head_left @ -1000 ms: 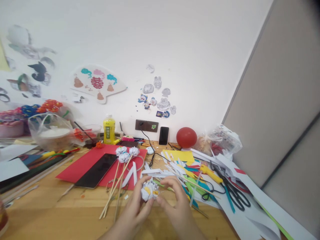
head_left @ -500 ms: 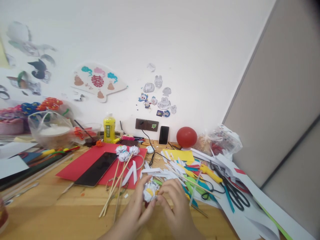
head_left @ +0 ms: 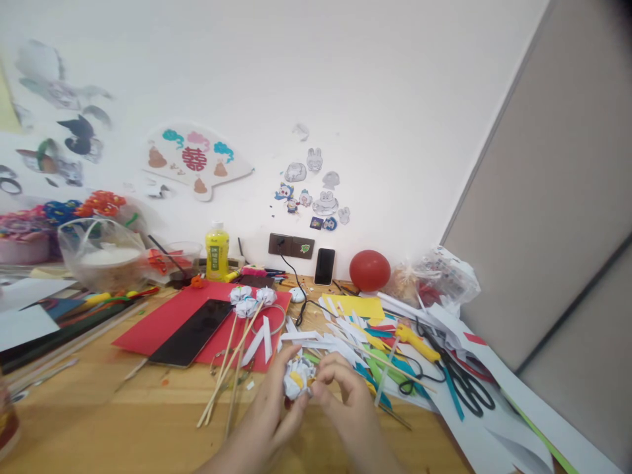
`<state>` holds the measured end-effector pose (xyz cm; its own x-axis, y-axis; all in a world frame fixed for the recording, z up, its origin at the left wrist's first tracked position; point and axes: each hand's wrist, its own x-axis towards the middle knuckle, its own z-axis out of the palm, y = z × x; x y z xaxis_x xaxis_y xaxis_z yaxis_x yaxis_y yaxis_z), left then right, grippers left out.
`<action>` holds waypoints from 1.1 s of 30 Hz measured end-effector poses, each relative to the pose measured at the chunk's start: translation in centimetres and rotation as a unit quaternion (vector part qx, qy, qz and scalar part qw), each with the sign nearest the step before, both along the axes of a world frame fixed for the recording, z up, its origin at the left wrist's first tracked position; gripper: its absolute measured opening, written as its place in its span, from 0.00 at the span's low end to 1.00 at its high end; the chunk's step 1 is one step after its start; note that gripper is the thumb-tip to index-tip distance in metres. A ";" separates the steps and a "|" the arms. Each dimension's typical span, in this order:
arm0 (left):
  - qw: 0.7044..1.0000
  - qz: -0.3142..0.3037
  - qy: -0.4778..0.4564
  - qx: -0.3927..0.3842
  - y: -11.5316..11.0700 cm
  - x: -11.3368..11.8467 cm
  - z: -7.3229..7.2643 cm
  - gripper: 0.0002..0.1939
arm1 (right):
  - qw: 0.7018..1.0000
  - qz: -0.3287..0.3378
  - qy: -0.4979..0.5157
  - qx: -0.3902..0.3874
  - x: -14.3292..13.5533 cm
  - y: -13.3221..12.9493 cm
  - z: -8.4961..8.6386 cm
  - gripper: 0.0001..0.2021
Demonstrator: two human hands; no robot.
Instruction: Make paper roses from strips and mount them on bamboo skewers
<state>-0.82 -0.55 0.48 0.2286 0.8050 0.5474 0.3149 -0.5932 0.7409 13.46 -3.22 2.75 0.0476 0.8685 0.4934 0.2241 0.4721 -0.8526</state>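
A crumpled white paper ball (head_left: 295, 382) with a yellow patch sits between my two hands above the table's front part. My left hand (head_left: 271, 401) is closed round its left side. From the right, my right hand (head_left: 343, 395) pinches at the ball's edge with thumb and fingertips. Beyond them, several white paper balls on thin wooden sticks (head_left: 232, 365) rest across a red sheet (head_left: 162, 322). Folded white paper strips (head_left: 257, 342) lie near the sticks. A dark tablet-like slab (head_left: 190, 336) also lies on the red sheet.
Paper strips and scraps (head_left: 340, 342) cover the table at right, with a yellow glue gun (head_left: 417, 342) and black-handled scissors (head_left: 469, 388). A red balloon (head_left: 369, 270), a phone (head_left: 324, 266) and a yellow bottle (head_left: 217, 253) stand along the wall.
My right hand's fingers have curled slightly more at the ball's edge. The paper ball stays in my left hand, and the view has shifted very slightly.
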 end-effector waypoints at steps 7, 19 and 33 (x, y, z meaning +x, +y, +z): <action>0.999 -0.008 -0.021 -0.033 -0.5 0.3 0.1 0.21 | 0.989 -0.060 -0.077 0.110 -0.1 -0.5 -0.4 0.04; 0.997 -0.063 0.025 -0.022 0.2 -0.5 0.0 0.25 | 0.996 -0.038 -0.057 0.053 0.1 0.1 -0.5 0.09; 0.998 -0.050 0.030 -0.012 -0.5 -0.3 0.4 0.27 | 0.996 0.059 0.064 -0.037 0.6 0.7 -0.7 0.15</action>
